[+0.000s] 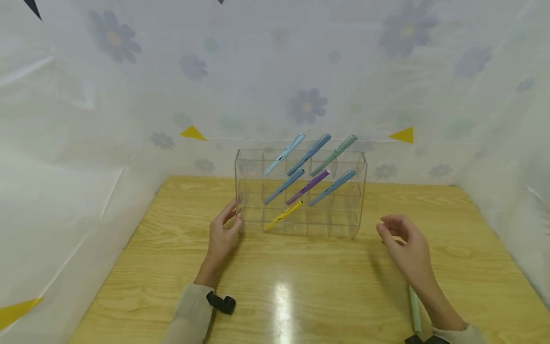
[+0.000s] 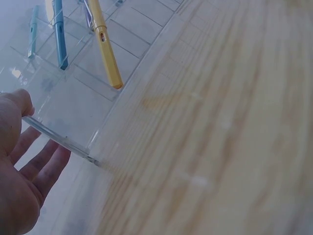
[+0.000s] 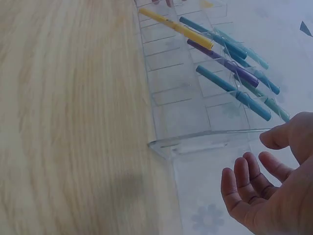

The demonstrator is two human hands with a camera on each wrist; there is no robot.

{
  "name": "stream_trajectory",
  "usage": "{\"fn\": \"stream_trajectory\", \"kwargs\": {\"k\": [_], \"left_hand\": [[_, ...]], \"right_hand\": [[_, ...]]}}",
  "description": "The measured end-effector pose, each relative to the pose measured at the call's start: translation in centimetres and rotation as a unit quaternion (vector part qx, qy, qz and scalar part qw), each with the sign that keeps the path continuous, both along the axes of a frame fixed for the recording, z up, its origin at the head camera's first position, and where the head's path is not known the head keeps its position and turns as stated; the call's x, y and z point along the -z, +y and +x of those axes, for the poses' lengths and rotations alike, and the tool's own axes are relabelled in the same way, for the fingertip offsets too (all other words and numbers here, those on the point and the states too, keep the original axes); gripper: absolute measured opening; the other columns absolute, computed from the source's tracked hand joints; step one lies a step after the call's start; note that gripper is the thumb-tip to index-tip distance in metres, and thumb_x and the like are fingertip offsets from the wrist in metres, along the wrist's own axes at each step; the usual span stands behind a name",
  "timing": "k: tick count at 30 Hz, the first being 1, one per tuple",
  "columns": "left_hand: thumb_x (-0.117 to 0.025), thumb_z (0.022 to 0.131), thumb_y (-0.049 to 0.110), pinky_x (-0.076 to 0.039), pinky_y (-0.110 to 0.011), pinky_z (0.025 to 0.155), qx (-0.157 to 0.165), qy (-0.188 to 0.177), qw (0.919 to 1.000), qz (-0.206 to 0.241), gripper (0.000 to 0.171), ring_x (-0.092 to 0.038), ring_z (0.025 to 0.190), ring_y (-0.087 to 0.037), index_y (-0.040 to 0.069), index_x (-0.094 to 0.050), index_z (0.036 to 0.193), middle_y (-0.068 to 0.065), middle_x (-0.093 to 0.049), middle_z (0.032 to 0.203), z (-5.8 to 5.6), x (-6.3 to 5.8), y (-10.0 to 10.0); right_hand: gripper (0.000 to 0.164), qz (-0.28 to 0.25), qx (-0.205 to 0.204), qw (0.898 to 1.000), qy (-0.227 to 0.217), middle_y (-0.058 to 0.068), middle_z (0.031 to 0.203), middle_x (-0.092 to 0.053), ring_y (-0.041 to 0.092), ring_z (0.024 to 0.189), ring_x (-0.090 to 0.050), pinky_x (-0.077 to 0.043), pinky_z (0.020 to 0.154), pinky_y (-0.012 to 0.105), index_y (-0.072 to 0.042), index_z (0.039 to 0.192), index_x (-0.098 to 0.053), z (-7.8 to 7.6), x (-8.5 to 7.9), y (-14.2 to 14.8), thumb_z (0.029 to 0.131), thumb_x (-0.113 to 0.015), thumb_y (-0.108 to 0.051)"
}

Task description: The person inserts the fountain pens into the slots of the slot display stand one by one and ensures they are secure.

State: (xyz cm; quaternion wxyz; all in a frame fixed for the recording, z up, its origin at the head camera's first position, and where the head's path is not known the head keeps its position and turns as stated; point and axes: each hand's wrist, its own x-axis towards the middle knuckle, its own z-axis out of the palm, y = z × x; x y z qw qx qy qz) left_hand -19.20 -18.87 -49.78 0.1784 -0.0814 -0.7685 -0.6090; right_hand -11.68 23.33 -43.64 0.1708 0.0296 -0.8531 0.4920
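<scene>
A clear acrylic pen rack with tiers of compartments stands on the table. My left hand grips its left side panel, thumb in front and fingers behind, as the left wrist view shows. To the right of the rack, my right hand hovers apart from it, fingers loosely curled with nothing in them. Slanted in the top tier are a light blue pen, a blue pen and a green pen. A purple pen sits between two blue pens in the middle tier. A yellow pen rests alone in the bottom tier.
A light green pen lies on the wooden table beside my right wrist, partly hidden by the arm. A flower-patterned sheet hangs behind the table and along both sides, with yellow triangles on it.
</scene>
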Motion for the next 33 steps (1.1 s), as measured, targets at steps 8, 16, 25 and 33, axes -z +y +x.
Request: {"fn": "stream_trajectory", "kwargs": {"k": [8,16,25,33], "left_hand": [[-0.061,0.101,0.001,-0.058,-0.020,0.070,-0.002,-0.009,0.9999,-0.007,0.048,-0.062,0.122,-0.040,0.014,-0.058,0.148,-0.012,-0.059,0.145,-0.1,0.0,-0.1],[-0.061,0.100,0.001,-0.058,-0.020,0.069,-0.002,-0.005,1.0000,-0.008,0.049,-0.062,0.122,-0.039,0.015,-0.058,0.148,-0.012,-0.059,0.145,-0.1,0.1,0.0],[-0.061,0.100,0.000,-0.058,-0.020,0.067,0.001,0.010,0.9999,-0.005,0.049,-0.063,0.120,-0.042,0.012,-0.058,0.147,-0.015,-0.060,0.143,-0.2,0.1,0.1],[-0.062,0.099,-0.003,-0.057,-0.018,0.067,-0.002,0.020,0.9998,-0.002,0.048,-0.064,0.118,-0.043,0.008,-0.059,0.145,-0.017,-0.060,0.142,-0.2,0.2,0.0]], "right_hand": [[0.028,0.068,0.032,0.997,-0.031,0.005,0.101,-0.066,-0.004,0.088,-0.060,-0.054,0.067,0.014,-0.005,0.121,-0.065,1.5,1.4,3.6,0.101,-0.069,-0.023],[0.036,0.117,0.059,0.988,-0.082,0.006,0.098,-0.068,-0.011,0.080,-0.055,-0.050,0.062,0.014,-0.001,0.123,-0.064,3.4,2.9,6.5,0.098,-0.072,-0.026],[0.048,0.153,0.037,0.977,-0.140,0.019,0.102,-0.070,-0.007,0.072,-0.057,-0.053,0.057,0.020,0.006,0.127,-0.057,4.7,4.2,8.3,0.098,-0.073,-0.029],[0.060,0.178,0.026,0.967,-0.180,0.015,0.102,-0.071,0.005,0.073,-0.063,-0.055,0.060,0.023,0.009,0.130,-0.054,4.9,4.6,8.5,0.095,-0.076,-0.035]]}}
